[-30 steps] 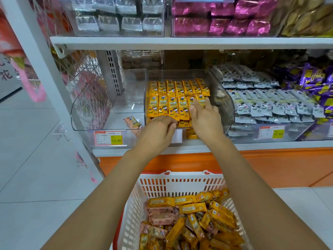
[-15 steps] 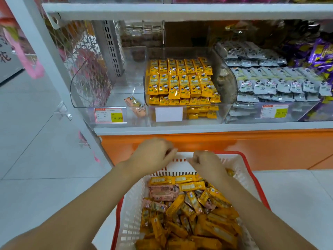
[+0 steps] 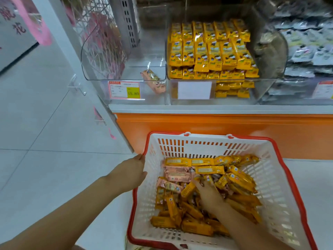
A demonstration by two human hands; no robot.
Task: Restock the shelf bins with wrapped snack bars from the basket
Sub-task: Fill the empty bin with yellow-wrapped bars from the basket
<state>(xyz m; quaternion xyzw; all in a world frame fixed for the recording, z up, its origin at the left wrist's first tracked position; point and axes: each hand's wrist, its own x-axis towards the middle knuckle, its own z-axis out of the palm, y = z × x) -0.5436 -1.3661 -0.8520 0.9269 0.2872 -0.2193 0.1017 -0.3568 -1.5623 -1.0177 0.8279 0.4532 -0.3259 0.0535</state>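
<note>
Now down and away from the shelf (image 3: pixel 216 109), both hands at once. Right hand (image 3: pixel 209 195) sunk into the basket (image 3: pixel 198 147), fingers (image 3: pixel 197 184) buried among the yellow bars (image 3: pixel 236 179); closed on one yet or not, cannot tell. Left hand (image 3: pixel 131 174) lowered too, set against the outside of the basket's left rim; gripping or merely touching, cannot tell either. Probably means the last batch is placed and the next pick-up begun.

Plenty left in the basket: a deep, loose heap of yellow bars, with a few pink bars (image 3: pixel 178 175) on top toward the far left.

Farther off, on the shelf, the middle bin (image 3: pixel 261 92), packed with tidy rows (image 3: pixel 209 51) of yellow, layered and near full. To its left, the left bin (image 3: pixel 126 73), holding just one pink bar (image 3: pixel 153 81) at the front right corner. To the right, grey-white packs (image 3: pixel 306 56).
</note>
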